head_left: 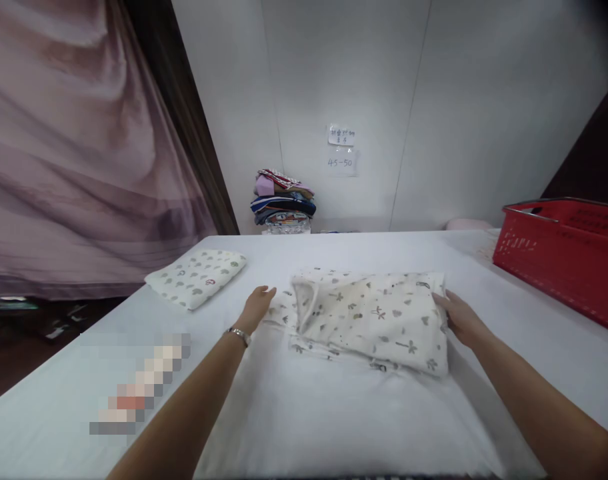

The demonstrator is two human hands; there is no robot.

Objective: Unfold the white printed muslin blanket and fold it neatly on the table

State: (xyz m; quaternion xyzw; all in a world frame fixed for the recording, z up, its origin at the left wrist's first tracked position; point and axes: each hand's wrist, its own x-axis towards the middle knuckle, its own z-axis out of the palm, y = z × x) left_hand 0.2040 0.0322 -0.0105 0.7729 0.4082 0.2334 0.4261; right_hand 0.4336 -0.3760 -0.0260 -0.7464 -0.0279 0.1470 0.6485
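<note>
A white cloth [364, 313] printed with small palm trees and other grey-brown motifs lies folded in front of me, its left end loose and wrinkled. My left hand [257, 310], with a metal bracelet at the wrist, is beside that end, its fingers stretched toward it. At the opposite edge is my right hand [461, 317], its fingers extended and the tips touching the fabric. Both hands look open. A second folded white cloth [199, 277] with grey mushroom-like prints rests farther left.
On the right of the white-covered table [344, 420] stands a red plastic basket [559, 257] with a metal handle. A stack of folded fabrics [284, 200] is at the back by the wall. Pink curtain [74, 147] hangs at left. A pixelated patch [139, 383] hides something on the table.
</note>
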